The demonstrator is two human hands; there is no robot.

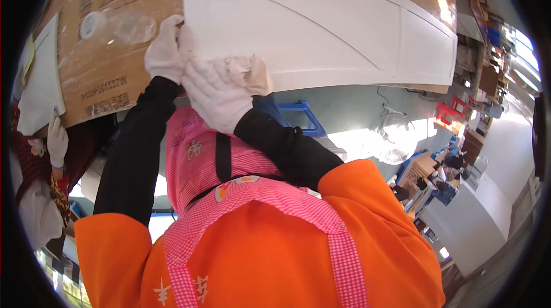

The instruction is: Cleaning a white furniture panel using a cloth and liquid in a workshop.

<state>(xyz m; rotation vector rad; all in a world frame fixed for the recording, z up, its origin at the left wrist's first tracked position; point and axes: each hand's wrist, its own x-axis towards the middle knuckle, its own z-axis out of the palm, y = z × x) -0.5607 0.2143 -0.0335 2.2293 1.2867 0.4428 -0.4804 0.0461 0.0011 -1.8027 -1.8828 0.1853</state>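
A long white panel [321,27] with shallow grooved lines lies on a cardboard-covered table [97,73]. My left hand [166,50], in a white glove, grips the panel's near left corner. My right hand [215,98], also gloved, is closed on a crumpled cream cloth [249,73] pressed against the panel's near edge. Both hands touch each other at that corner. I wear black sleeves, an orange top and a pink checked apron.
A clear plastic bottle [117,24] lies on the cardboard left of the panel. Another person's gloved hand [56,141] holds a white sheet [43,84] at the far left. A blue stool [304,116], a floor fan [396,136] and red stools [450,113] stand below.
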